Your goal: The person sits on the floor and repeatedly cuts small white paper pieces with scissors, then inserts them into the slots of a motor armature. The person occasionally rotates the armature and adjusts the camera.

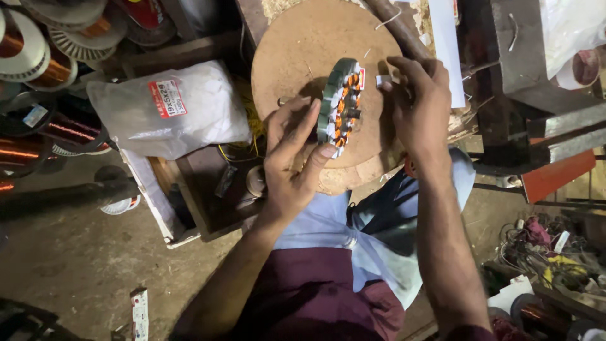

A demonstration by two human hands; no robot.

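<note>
Stator ring (pixel 341 101), grey-green outer band, orange copper windings between white insulating slots; held on edge, tilted, above round brown work disc (pixel 303 44). Disc bare apart from scattered wire clippings and a small metal pin at its left of centre; chipped at near rim.

Surroundings: cluttered workshop, dim, dusty concrete floor (pixel 69 259). White plastic bag (pixel 170 110) with red-and-white label, lying left of disc on open wooden box (pixel 196 189). Spools of copper wire (pixel 38 50) stacked at far left, more copper coils below them. Grey metal frame (pixel 524 69) and orange-red plate (pixel 558 173) at right. Roll of tape (pixel 584 66) at upper right. Tangle of coloured wires (pixel 543 249) at lower right floor. White strip of paper (pixel 445 44) lying along right side of disc.

Left hand (pixel 290 158): clamped on stator ring, thumb pressed to lower edge, fingers spread behind left face; ring directly above palm, touching fingertips.

Right hand (pixel 420 107): just right of stator ring, fingers curled together, pinching small white slip (pixel 383 80) between fingertips near ring's upper right edge; whether slip touches ring cannot be told.

Lap below: maroon garment, light blue cloth (pixel 315 221) across knees.
</note>
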